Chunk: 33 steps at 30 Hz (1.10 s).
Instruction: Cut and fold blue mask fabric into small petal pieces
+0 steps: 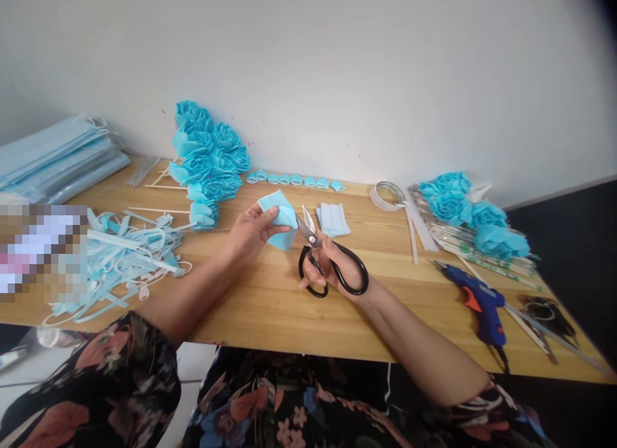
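Between the thumb and fingers of my left hand (253, 228) is a folded piece of light blue mask fabric (278, 207), part of it hanging below the fingers. My right hand (332, 261) grips black-handled scissors (354, 268), whose blades stand a little apart, pointing up and left beside the fabric's right edge. Whether the blades touch the fabric I cannot tell. Just beyond the scissors, a small stack of pale blue fabric squares (333, 219) lies on the wooden table (270, 313).
Left lie mask offcuts and ear loops (130, 255) and packed masks (58, 155). Blue fabric flowers (207, 155) and a row of small rolls (294, 179) line the back. A tape roll (388, 196), more flowers (463, 204) and a blue glue gun (477, 300) are right.
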Motion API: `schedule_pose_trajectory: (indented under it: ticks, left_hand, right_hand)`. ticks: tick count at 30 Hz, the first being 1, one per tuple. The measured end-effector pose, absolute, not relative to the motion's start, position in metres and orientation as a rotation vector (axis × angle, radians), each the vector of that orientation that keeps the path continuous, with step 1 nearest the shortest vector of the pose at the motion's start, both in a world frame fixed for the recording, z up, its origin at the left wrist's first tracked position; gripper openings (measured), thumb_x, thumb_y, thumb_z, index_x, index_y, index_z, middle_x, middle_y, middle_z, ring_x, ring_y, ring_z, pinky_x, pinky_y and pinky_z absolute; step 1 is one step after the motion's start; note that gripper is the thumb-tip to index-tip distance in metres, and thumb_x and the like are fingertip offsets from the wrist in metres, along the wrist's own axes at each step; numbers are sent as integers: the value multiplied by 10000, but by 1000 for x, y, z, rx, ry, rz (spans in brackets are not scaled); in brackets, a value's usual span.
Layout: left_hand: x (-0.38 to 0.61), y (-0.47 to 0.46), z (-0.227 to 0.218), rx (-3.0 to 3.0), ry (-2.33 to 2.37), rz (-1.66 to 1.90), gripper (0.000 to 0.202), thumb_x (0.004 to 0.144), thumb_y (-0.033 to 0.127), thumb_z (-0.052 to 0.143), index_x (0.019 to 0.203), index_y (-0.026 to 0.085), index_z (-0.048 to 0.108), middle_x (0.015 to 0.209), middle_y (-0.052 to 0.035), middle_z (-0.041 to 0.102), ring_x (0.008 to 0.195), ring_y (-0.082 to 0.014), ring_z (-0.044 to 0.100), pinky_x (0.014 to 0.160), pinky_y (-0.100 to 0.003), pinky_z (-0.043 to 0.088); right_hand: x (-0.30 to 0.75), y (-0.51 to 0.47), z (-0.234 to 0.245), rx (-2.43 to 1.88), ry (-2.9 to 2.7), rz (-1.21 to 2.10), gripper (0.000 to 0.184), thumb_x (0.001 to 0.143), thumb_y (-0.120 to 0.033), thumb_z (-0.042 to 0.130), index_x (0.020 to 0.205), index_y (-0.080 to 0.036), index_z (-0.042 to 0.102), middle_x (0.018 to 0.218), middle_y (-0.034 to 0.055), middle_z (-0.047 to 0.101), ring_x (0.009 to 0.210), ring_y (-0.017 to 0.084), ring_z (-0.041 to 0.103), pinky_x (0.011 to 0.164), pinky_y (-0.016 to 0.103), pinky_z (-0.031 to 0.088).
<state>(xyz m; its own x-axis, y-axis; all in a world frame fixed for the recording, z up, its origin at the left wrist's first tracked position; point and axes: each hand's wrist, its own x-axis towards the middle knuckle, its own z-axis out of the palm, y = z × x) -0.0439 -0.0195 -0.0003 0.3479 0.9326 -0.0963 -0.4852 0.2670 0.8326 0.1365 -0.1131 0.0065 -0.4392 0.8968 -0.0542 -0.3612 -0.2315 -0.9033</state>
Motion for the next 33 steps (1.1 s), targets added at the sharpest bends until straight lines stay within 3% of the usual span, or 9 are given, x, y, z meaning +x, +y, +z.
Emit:
schedule_pose_trajectory:
  ticks: [8,14,24,33]
  left_hand:
    - [-42,-22,1,791,679,1026,372,640,306,900,886,113,697,794,-50,765,686,-150,727,614,-219,624]
    - [-39,-25,1,797,682,934,401,626,331,910,887,84,730,832,-85,777,669,-163,728,573,-221,619]
    - [-36,-30,-5,825,697,943,404,670,372,886,907,84,733,836,-90,772,717,-178,739,586,-220,613]
    - [-36,-31,-1,828,714,969,462,626,394,909,916,85,726,834,-80,768,774,-195,743,625,-242,626]
  right_hand:
    - [137,-111,5,-779,-1130,1840,592,921,-675,496,1303,-225,452,549,-100,537,424,72,389,664,333,624]
    - [137,-111,5,-759,-1150,1825,568,908,-685,507,1217,-209,526,538,-98,521,419,67,388,636,308,616]
    - [133,-111,4,-791,-1125,1752,605,901,-684,514,1254,-192,530,517,-94,513,405,72,376,596,306,603]
    - [130,-111,2,-866,-1070,1687,810,853,-732,536,1441,-179,466,492,-100,490,357,68,328,472,263,551]
